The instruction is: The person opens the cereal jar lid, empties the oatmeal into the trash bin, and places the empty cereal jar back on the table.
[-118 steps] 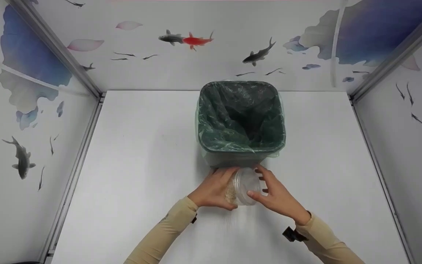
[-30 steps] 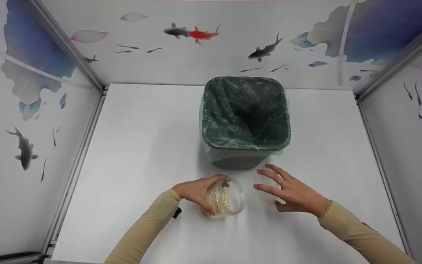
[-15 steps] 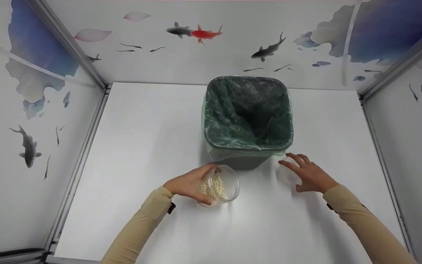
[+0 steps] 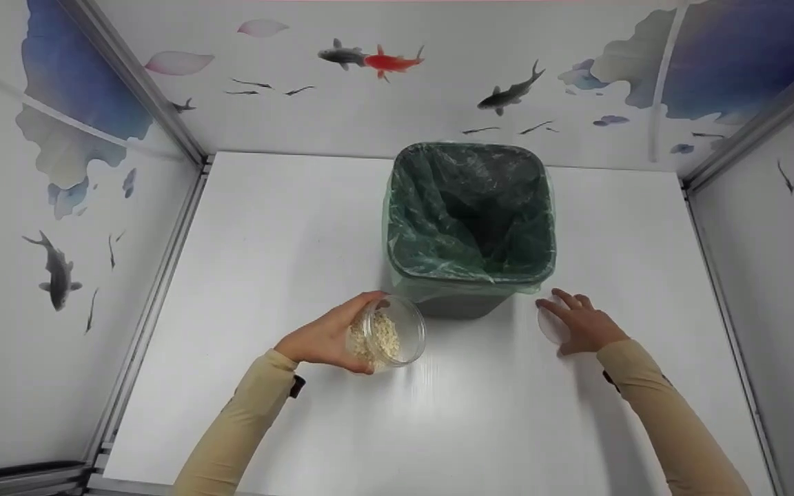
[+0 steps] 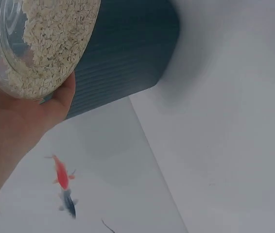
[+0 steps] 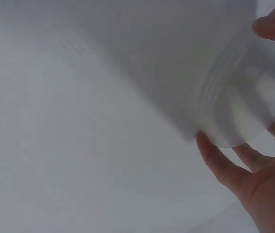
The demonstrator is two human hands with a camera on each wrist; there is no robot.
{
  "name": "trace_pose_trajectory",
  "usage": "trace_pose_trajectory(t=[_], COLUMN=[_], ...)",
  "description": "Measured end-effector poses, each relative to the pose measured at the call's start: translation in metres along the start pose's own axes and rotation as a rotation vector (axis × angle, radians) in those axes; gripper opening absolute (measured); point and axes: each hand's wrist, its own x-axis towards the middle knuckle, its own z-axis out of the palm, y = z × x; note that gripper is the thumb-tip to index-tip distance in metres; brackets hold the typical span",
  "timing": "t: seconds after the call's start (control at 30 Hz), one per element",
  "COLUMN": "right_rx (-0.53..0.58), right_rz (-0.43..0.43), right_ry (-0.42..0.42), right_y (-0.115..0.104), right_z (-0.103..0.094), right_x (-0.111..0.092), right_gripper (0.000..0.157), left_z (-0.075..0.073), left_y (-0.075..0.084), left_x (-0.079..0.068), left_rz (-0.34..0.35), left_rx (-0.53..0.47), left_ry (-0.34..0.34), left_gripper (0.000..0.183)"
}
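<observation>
Tilted with its mouth to the right, a clear plastic jar (image 4: 387,334) partly filled with oat flakes (image 5: 57,41) is uncovered. My left hand (image 4: 328,337) grips it round the side, in front of the bin and to its left. Right of the bin, my right hand (image 4: 586,327) holds a clear round lid (image 4: 552,325) by the edge, low near the tabletop. In the right wrist view the thumb and fingers lie on opposite sides of the lid (image 6: 244,97). Whether the lid touches the table cannot be told.
A dark bin (image 4: 462,305) lined with a green plastic bag (image 4: 431,241) stands at the back middle of the white table (image 4: 287,227). White panels (image 4: 342,124) printed with fish close off the back and both sides, with metal rails (image 4: 163,269) along the corners.
The lid has come off the jar and gone right with my right hand, ending beside the bin. My left hand has carried the jar left and slightly away from me.
</observation>
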Motion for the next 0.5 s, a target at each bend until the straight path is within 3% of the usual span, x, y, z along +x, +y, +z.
trace_pose_trajectory(t=[0.33,0.5], right_rx=[0.125,0.115], right_rz=[0.078,0.079], right_ry=[-0.1,-0.101], right_y=[-0.008,-0.005], right_z=[-0.003,-0.004], right_x=[0.002,0.002], right_gripper=[0.097,0.097], left_z=[-0.034,-0.048], left_y=[0.019,0.029], left_x=[-0.014,-0.017], left_rz=[-0.011,-0.011], left_rx=[0.031,0.063], left_ry=[0.08,0.124], left_gripper=[0.102,0.104])
